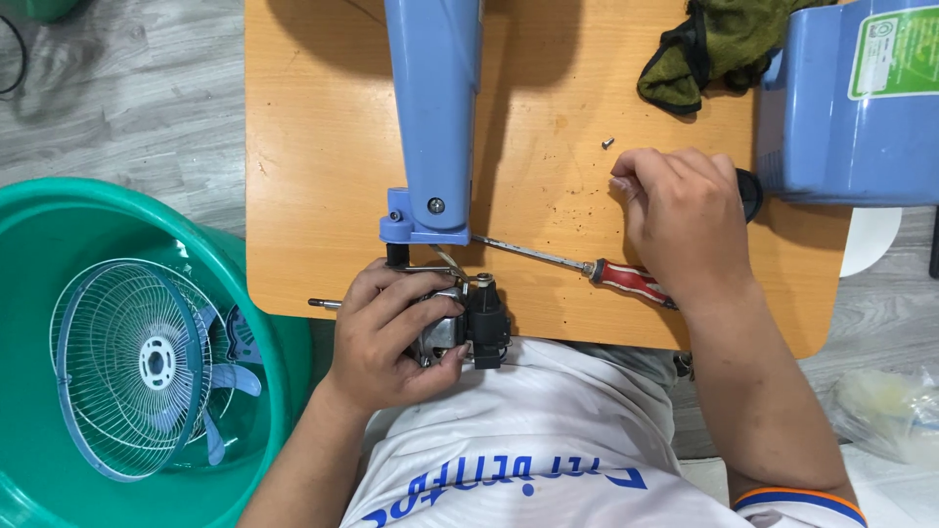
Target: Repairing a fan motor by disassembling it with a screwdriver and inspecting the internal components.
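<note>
My left hand (pixel 391 337) grips a metal fan motor (pixel 469 323) with a black part, held at the near edge of the orange table (pixel 323 156). The motor hangs on the hinge end of a light blue fan column (pixel 432 108) that lies across the table. My right hand (pixel 685 220) rests palm down on the table with its fingers curled, over the red-and-white handle of a screwdriver (pixel 626 279). The screwdriver's shaft points left toward the column's hinge. A small loose screw (pixel 607 143) lies just beyond my right fingers.
A green basin (pixel 39 225) at the left holds a wire fan grille (pixel 132 367) and blue blades in water. A light blue fan base (pixel 851 108) and a green cloth (pixel 729 44) sit at the table's far right. A plastic bag (pixel 885 411) lies on the floor.
</note>
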